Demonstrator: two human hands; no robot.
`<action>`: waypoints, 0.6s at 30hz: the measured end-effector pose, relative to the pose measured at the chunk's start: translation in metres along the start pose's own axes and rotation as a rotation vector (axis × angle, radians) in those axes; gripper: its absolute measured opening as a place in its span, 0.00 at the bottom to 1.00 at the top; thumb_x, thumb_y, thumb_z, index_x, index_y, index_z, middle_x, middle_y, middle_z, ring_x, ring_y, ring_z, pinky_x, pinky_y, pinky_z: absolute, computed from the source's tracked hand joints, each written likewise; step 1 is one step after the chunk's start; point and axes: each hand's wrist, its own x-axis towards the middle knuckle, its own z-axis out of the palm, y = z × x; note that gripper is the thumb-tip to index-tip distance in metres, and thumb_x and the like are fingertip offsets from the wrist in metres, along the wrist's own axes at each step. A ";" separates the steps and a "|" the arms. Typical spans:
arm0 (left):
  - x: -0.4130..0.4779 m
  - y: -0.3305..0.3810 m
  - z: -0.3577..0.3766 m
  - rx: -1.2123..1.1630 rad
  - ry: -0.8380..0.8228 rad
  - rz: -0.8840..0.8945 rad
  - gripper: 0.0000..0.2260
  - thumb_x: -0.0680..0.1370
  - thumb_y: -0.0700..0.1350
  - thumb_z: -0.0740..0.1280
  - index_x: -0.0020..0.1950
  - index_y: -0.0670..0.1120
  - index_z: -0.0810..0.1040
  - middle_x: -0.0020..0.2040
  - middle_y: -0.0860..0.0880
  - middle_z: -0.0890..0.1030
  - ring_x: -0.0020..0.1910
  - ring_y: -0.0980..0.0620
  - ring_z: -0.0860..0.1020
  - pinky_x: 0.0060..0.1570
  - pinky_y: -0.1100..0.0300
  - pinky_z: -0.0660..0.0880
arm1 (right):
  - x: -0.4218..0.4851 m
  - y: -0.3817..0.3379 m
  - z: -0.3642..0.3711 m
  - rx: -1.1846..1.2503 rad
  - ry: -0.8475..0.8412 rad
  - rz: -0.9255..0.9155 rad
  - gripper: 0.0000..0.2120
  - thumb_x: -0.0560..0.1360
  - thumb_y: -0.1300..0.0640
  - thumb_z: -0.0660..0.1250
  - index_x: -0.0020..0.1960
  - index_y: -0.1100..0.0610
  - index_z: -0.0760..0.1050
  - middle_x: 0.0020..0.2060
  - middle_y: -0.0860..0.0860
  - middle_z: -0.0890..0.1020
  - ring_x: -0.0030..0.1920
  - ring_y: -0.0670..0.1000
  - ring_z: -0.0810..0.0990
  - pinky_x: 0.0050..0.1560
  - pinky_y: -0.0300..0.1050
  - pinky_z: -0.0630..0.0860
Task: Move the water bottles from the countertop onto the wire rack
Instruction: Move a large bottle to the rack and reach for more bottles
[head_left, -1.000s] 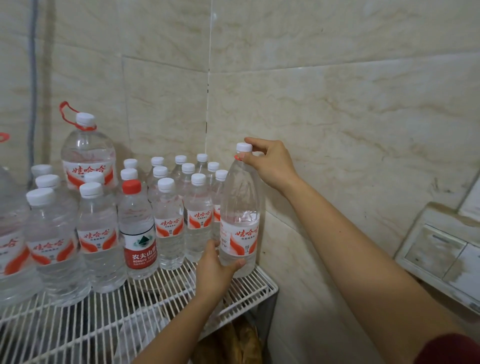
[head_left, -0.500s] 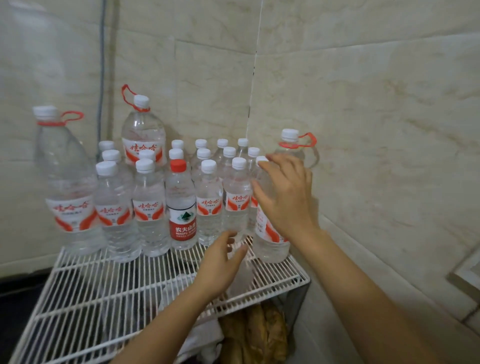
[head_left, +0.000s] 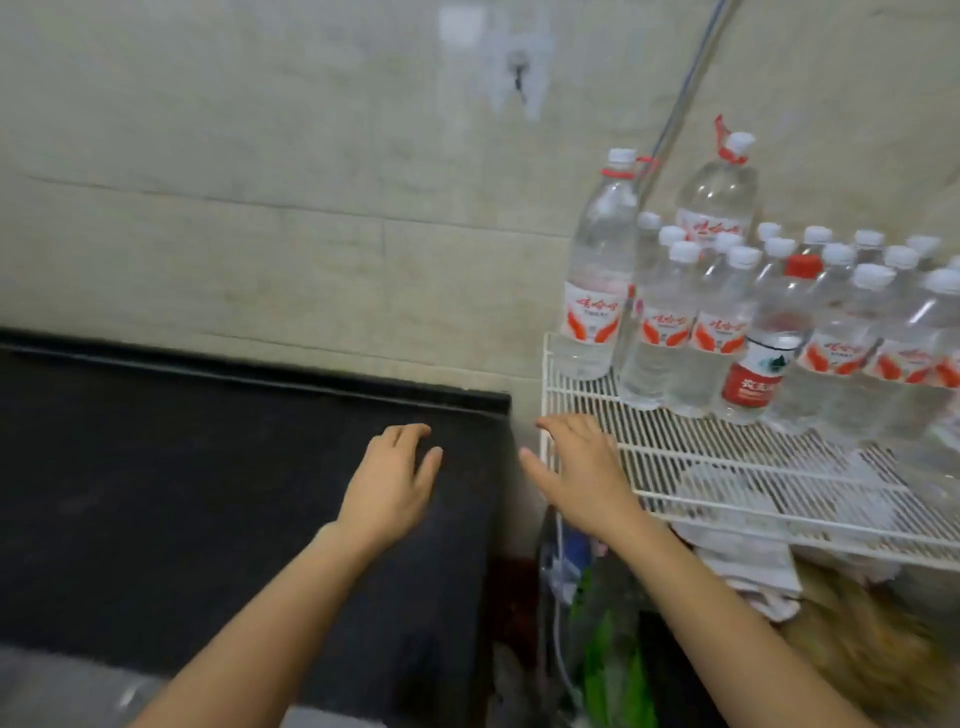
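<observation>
Several clear water bottles (head_left: 711, 338) with red-and-white labels stand packed on the white wire rack (head_left: 727, 467) at the right. Two tall bottles (head_left: 597, 291) with red carry loops rise at the rack's back left, and one red-capped bottle (head_left: 763, 353) stands among the small ones. The black countertop (head_left: 208, 493) fills the left, and no bottle shows on the part in view. My left hand (head_left: 395, 478) hovers over the countertop's right end, fingers relaxed, holding nothing. My right hand (head_left: 582, 467) is spread over the rack's front left corner, also holding nothing.
A beige tiled wall (head_left: 285, 182) runs behind the counter and rack. A narrow gap (head_left: 524, 467) separates them. Below the rack lie a white cloth (head_left: 743, 566), a green bag (head_left: 613, 660) and a brownish bundle (head_left: 872, 644). A cord (head_left: 685, 88) runs down the wall.
Both hands let go of the tall bottle, which now stands on the rack's far right out of view. My view swung left to the countertop, and both hands moved left with it.
</observation>
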 end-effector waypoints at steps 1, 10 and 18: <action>-0.011 -0.025 -0.013 0.016 -0.004 -0.037 0.19 0.81 0.51 0.58 0.69 0.46 0.69 0.67 0.46 0.71 0.66 0.47 0.68 0.62 0.55 0.67 | 0.001 -0.026 0.013 0.013 -0.026 -0.018 0.26 0.77 0.41 0.57 0.68 0.56 0.71 0.64 0.51 0.75 0.67 0.52 0.69 0.65 0.47 0.63; -0.159 -0.259 -0.144 0.188 -0.019 -0.542 0.19 0.81 0.52 0.56 0.69 0.45 0.67 0.67 0.45 0.70 0.65 0.44 0.68 0.61 0.53 0.68 | -0.006 -0.285 0.182 0.015 -0.444 -0.308 0.26 0.80 0.45 0.58 0.73 0.55 0.63 0.70 0.50 0.68 0.71 0.52 0.62 0.69 0.51 0.59; -0.210 -0.378 -0.224 0.259 0.047 -0.795 0.21 0.81 0.52 0.55 0.71 0.44 0.63 0.71 0.43 0.63 0.68 0.42 0.64 0.62 0.50 0.68 | 0.014 -0.442 0.289 -0.150 -0.666 -0.506 0.25 0.79 0.44 0.58 0.72 0.56 0.64 0.68 0.53 0.70 0.69 0.56 0.65 0.66 0.56 0.62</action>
